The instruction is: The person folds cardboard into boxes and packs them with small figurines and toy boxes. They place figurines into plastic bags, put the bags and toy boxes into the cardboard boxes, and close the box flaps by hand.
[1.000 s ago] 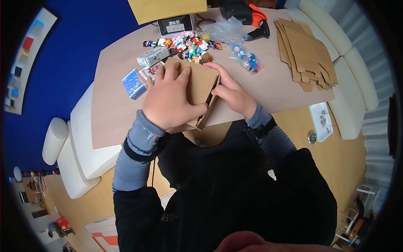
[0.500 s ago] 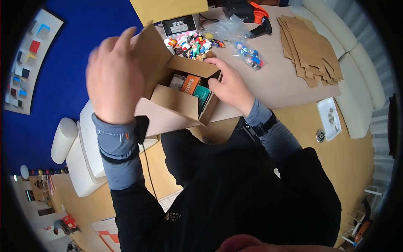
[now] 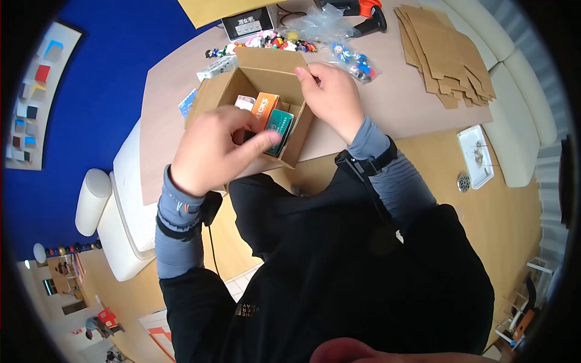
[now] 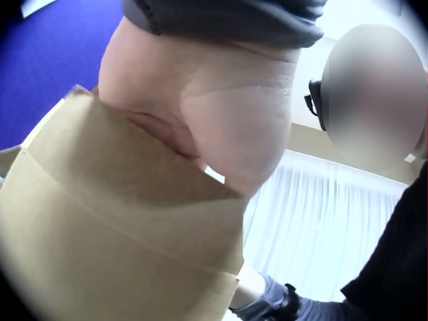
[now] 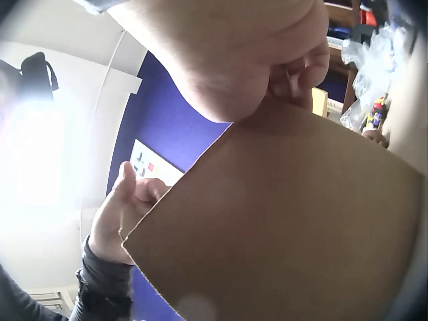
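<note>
An uncovered brown cardboard box [image 3: 209, 97] stands at the table's near edge in the head view. Inside it are a small orange box [image 3: 265, 107] with white letters, a green box [image 3: 279, 127] and a whitish box [image 3: 244, 103]. My right hand [image 3: 331, 94] grips the top of the right wall, its thumb at the inner side. Over the near-left part of the opening hovers my left hand [image 3: 212, 142], fingers loosely bent and thumb stretched out across the green box. The left wrist view shows the cardboard covering its fingers.
Colourful figurines [image 3: 266, 42] lie in a heap beyond the box, with bagged figurines [image 3: 354, 60] to their right. Flattened cardboard [image 3: 445, 57] is stacked at the table's right. A patterned white box [image 3: 215, 68] and a blue box [image 3: 187, 104] sit left of the cardboard box.
The lid has been lifted open, showing the small boxes inside. My left hand swung left with it, then came back over the opening. My right hand stays at the right side.
</note>
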Motion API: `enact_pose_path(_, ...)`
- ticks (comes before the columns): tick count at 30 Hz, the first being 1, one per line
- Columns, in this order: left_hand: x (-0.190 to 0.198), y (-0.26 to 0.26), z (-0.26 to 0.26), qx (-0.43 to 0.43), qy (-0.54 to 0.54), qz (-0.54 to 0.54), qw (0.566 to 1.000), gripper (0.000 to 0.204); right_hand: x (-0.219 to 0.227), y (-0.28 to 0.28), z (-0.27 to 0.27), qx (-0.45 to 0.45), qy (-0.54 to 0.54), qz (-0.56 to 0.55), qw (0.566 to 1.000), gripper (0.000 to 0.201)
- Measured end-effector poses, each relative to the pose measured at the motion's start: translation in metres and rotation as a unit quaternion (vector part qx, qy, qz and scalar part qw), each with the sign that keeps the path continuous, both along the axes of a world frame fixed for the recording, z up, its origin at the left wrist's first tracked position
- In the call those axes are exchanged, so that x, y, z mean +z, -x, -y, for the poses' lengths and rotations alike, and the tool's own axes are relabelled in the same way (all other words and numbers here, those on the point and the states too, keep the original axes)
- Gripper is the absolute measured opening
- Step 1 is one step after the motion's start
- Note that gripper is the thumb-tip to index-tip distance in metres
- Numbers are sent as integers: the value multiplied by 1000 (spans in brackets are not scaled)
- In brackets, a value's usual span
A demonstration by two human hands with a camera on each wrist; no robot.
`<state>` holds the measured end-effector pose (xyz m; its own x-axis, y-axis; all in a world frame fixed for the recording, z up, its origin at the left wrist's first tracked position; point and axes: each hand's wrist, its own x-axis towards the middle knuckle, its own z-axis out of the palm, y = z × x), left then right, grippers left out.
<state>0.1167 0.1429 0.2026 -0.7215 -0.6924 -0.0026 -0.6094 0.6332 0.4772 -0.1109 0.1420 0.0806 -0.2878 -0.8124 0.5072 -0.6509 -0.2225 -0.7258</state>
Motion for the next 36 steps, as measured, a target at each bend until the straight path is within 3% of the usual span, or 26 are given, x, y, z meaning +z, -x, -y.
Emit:
enact_pose_path(2, 7, 5, -14, 16, -44, 94, 994, 42, 0, -2, 0, -16, 9, 3, 1000, 35)
enact_pose_path(4, -15, 7, -23, -64, 54, 36, 996, 45, 1, -3, 0, -30, -5, 3, 1000, 33)
enact_pose_path(6, -24, 21, -28, -60, 89, 59, 992, 37, 2, -6, -1, -32, 17, 1, 999, 32)
enact_pose_path(8, -46, 32, -25, -49, 227, 35, 972, 26, 2, -7, -2, -39, 39, -6, 998, 31)
enact_pose_path(10, -58, 38, -25, -22, 170, 41, 984, 18, 2, -1, -3, 46, 66, 32, 996, 29)
enact_pose_path(12, -60, 33, -24, 37, 129, -64, 989, 16, -7, 12, -7, 73, 56, 54, 994, 25)
enact_pose_path(14, -53, 20, -15, 80, 127, -154, 977, 12, -16, 22, -13, 118, 63, 274, 952, 26)
enact_pose_path(15, -53, 9, -7, 133, 83, -197, 968, 17, -22, 35, -16, 116, 39, 257, 958, 34)
enact_pose_path(16, -47, 1, -1, 179, -17, -249, 952, 21, -27, 41, -18, 110, 40, 253, 960, 34)
enact_pose_path(18, -36, -11, 9, 236, -143, -356, 893, 22, -34, 46, -21, 91, -26, 347, 933, 39)
enact_pose_path(19, -37, -10, 14, 233, -142, -359, 893, 22, -40, 51, -21, 109, -67, 327, 936, 54)
enact_pose_path(21, -46, -6, 29, 119, -159, -563, 802, 27, -36, 42, -20, 116, -79, 346, 928, 60)
enact_pose_path(22, -57, -3, 39, 120, -153, -563, 803, 27, -33, 35, -17, 126, -91, 368, 917, 66)
enact_pose_path(24, -86, 2, 64, 67, -238, -651, 717, 35, -13, 27, -9, 153, -91, 373, 910, 75)
enact_pose_path(26, -107, 15, 77, 104, -242, -664, 700, 43, 5, 24, 6, 197, -91, 326, 920, 77)
enact_pose_path(27, -115, 19, 84, 95, -286, -695, 653, 40, 18, 24, 10, 179, -47, 254, 949, 83)
enact_pose_path(28, -124, 20, 87, 96, -314, -704, 629, 41, 18, 24, 17, 183, -45, 256, 948, 83)
enact_pose_path(30, -135, 23, 93, 88, -349, -699, 617, 42, 17, 27, 33, 84, -50, 87, 991, 86)
enact_pose_path(32, -156, 22, 101, 106, -331, -689, 636, 42, 15, 27, 45, 67, -36, 60, 995, 86)
enact_pose_path(34, -170, 21, 102, 124, -317, -677, 653, 43, 18, 30, 53, 24, -75, -89, 993, 82)
enact_pose_path(36, -176, 22, 100, 121, -306, -669, 667, 43, 26, 23, 49, -1, -82, -115, 990, 76)
